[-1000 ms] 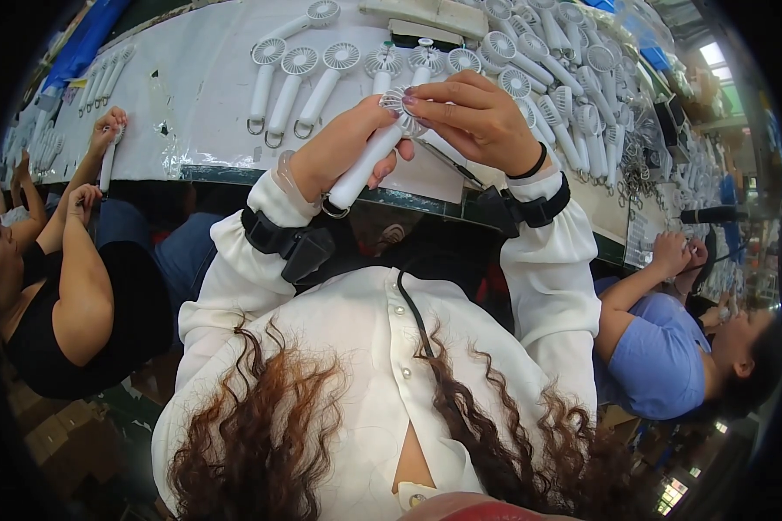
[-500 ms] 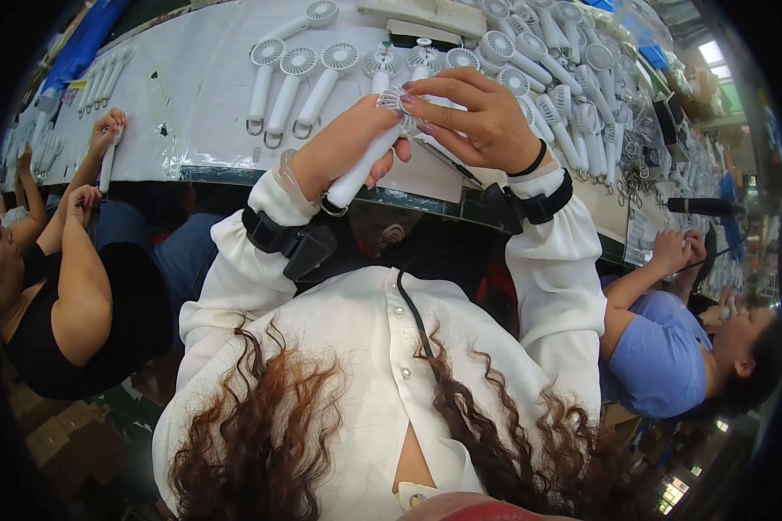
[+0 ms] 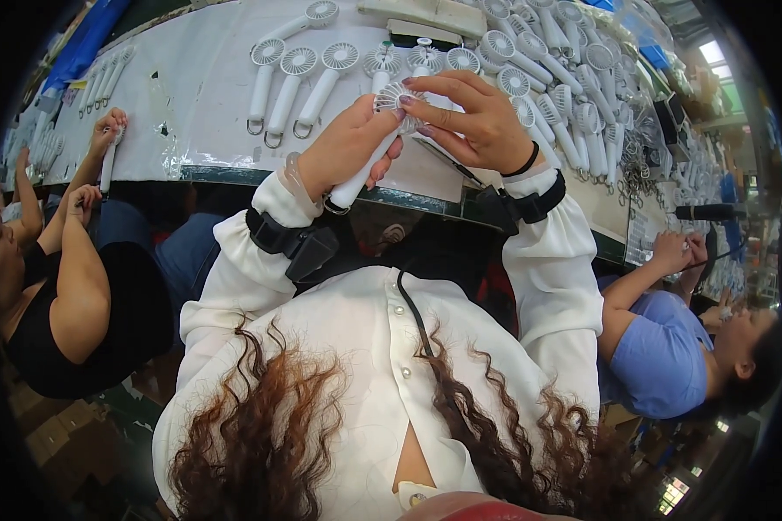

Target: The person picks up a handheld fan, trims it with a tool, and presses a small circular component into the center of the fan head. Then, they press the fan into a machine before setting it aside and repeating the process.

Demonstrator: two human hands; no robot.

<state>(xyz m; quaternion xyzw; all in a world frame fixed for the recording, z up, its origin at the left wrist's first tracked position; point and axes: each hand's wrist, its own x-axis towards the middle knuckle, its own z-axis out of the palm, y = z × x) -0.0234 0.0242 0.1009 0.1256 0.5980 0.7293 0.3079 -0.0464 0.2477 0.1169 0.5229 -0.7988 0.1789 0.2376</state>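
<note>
A white handheld fan (image 3: 362,181) is tilted over the table edge, its handle pointing down toward me with a dark loop at the end. My left hand (image 3: 346,143) is closed round the fan's neck and upper handle, thumb pressed on the grille. At the round head (image 3: 398,97), my right hand (image 3: 485,122) grips the grille's right side with bent fingers and thumb. These fingers cover part of the head. Just beyond it stand two fans with uncovered heads, a left one (image 3: 381,60) and a right one (image 3: 424,57).
Several finished-looking fans (image 3: 297,62) lie to the left on the white tabletop (image 3: 208,95). A large pile of fans (image 3: 582,87) fills the right. A thin dark tool (image 3: 450,163) lies by the front edge. One person (image 3: 82,286) sits left, another (image 3: 665,347) right.
The fan's head has turned slightly and its handle shows less below my left hand. My right hand has shifted a little left, its fingers still on the grille.
</note>
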